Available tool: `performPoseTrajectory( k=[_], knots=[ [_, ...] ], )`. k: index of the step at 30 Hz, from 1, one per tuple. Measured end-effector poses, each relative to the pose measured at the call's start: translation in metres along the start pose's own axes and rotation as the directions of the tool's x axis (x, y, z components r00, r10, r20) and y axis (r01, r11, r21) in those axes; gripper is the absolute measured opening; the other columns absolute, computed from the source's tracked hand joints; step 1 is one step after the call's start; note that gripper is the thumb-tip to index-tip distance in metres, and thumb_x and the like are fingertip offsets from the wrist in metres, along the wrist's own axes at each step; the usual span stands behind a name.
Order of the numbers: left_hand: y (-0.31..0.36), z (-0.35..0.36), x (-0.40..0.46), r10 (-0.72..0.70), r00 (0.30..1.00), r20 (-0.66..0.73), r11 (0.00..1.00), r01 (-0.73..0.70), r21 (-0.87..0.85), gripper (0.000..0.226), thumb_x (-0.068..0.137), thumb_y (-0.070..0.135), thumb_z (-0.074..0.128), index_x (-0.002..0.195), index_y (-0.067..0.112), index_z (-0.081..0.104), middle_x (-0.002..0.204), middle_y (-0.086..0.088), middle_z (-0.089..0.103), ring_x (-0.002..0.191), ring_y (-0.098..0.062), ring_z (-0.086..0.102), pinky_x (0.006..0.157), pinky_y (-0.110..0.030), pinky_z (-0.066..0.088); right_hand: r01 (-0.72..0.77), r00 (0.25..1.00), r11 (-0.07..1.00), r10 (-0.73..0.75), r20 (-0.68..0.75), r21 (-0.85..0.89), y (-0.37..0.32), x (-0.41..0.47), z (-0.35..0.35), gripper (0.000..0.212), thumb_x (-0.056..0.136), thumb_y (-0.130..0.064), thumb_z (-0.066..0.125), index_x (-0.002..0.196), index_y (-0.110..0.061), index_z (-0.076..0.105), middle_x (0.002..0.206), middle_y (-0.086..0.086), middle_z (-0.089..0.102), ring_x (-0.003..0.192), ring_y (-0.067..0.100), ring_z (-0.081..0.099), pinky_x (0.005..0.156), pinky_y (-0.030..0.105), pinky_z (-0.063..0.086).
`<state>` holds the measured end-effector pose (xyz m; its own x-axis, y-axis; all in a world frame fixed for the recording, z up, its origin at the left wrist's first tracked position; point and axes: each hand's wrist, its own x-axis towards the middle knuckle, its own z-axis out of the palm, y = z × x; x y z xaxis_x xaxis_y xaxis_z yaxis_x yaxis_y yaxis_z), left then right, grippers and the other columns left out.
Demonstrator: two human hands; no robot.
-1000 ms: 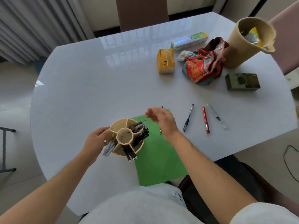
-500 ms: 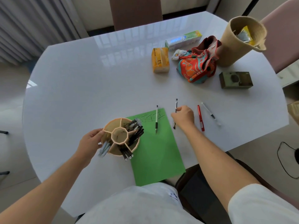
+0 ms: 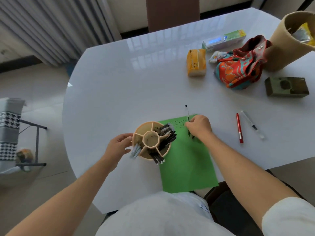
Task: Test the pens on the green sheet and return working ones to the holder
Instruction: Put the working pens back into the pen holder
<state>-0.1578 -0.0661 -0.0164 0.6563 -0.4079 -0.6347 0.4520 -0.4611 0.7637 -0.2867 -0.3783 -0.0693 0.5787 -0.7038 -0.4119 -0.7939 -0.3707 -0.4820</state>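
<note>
the lower part of the black pen (image 3: pixel 187 113) is hidden behind the right hand (image 3: pixel 199 127), whose fingers are curled around it near the centre of the frame; the tip is blurred and its contact with the paper cannot be made out. the tall tan container (image 3: pixel 286 43) at the upper right is cut off by the frame edge, and its contents are hard to identify. the green sheet (image 3: pixel 185 167) is seen lying at the near edge of the table, below centre, with dark scribbles at its top end. the holder (image 3: pixel 151 140), a beige round tub divided into compartments around a hollow middle, is seen left of centre, overlapping the sheet's left edge, with dark pens leaning out on its right and lower sides and pale ones at its lower left. the left hand (image 3: pixel 119 145) is pressed against its left wall with loosely bent fingers. a red pen (image 3: pixel 239 128) and a clear pen (image 3: pixel 252 124) are laid apart at centre right. the glossy white table (image 3: pixel 127 82) is set on a pale floor, with grey curtains (image 3: pixel 51 28) at the upper left.
</note>
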Motion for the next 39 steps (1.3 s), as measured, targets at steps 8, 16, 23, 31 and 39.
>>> performPoseTrajectory(
  k=[8, 16, 23, 31, 39],
  knots=[
    [0.001, 0.003, 0.000, -0.031, 0.998, -0.048, 0.999, 0.029, -0.037, 0.015, 0.093, 0.024, 0.068, 0.104, 0.019, 0.077, 0.098, -0.006, 0.077, 0.090, -0.020, 0.073, 0.071, -0.029, 0.057, 0.046, 0.983, 0.598, -0.169, 0.070, 0.800, -0.056, -0.016, -0.034, 0.008, 0.089, -0.009, 0.063, 0.094, -0.003, 0.065, 0.081, 0.017, 0.071, 0.061, 0.025, 0.070, 0.054, 0.034, 0.059],
    [0.018, 0.009, 0.009, -0.072, 0.990, -0.122, 0.991, 0.057, -0.124, 0.018, 0.095, 0.014, 0.062, 0.107, 0.010, 0.074, 0.101, -0.010, 0.076, 0.089, -0.020, 0.075, 0.067, -0.026, 0.059, 0.145, 0.877, 0.759, -0.395, 0.272, 0.635, -0.090, -0.026, -0.011, 0.002, 0.090, -0.009, 0.069, 0.091, -0.008, 0.069, 0.075, 0.015, 0.074, 0.063, 0.026, 0.072, 0.061, 0.035, 0.061],
    [-0.005, 0.000, 0.006, -0.120, 0.982, -0.144, 0.989, 0.105, -0.108, 0.025, 0.099, 0.010, 0.051, 0.114, 0.016, 0.069, 0.106, -0.007, 0.075, 0.095, -0.021, 0.072, 0.085, -0.038, 0.057, 0.165, 0.897, 0.790, -0.368, 0.243, 0.590, -0.057, -0.033, -0.008, 0.017, 0.087, -0.017, 0.076, 0.104, -0.013, 0.074, 0.084, 0.008, 0.075, 0.065, 0.013, 0.070, 0.061, 0.027, 0.056],
    [-0.030, -0.002, 0.009, -0.039, 0.999, 0.002, 0.992, 0.039, -0.123, 0.031, 0.090, -0.003, 0.057, 0.114, 0.011, 0.070, 0.113, -0.013, 0.073, 0.106, -0.029, 0.069, 0.087, -0.043, 0.054, -0.010, 0.977, 0.737, 0.150, -0.149, 0.676, 0.062, -0.036, -0.052, 0.004, 0.087, -0.018, 0.071, 0.088, -0.020, 0.073, 0.072, -0.001, 0.069, 0.062, 0.012, 0.062, 0.062, 0.032, 0.053],
    [-0.035, -0.006, 0.013, -0.004, 0.998, 0.060, 0.991, 0.012, -0.135, 0.034, 0.083, 0.005, 0.061, 0.113, 0.017, 0.073, 0.117, -0.008, 0.073, 0.109, -0.029, 0.068, 0.093, -0.049, 0.052, -0.297, 0.883, 0.951, 0.307, -0.356, 0.082, 0.140, -0.019, -0.078, 0.027, 0.095, -0.022, 0.061, 0.117, -0.006, 0.064, 0.121, 0.015, 0.060, 0.098, 0.032, 0.062, 0.077, 0.030, 0.044]
  ],
)
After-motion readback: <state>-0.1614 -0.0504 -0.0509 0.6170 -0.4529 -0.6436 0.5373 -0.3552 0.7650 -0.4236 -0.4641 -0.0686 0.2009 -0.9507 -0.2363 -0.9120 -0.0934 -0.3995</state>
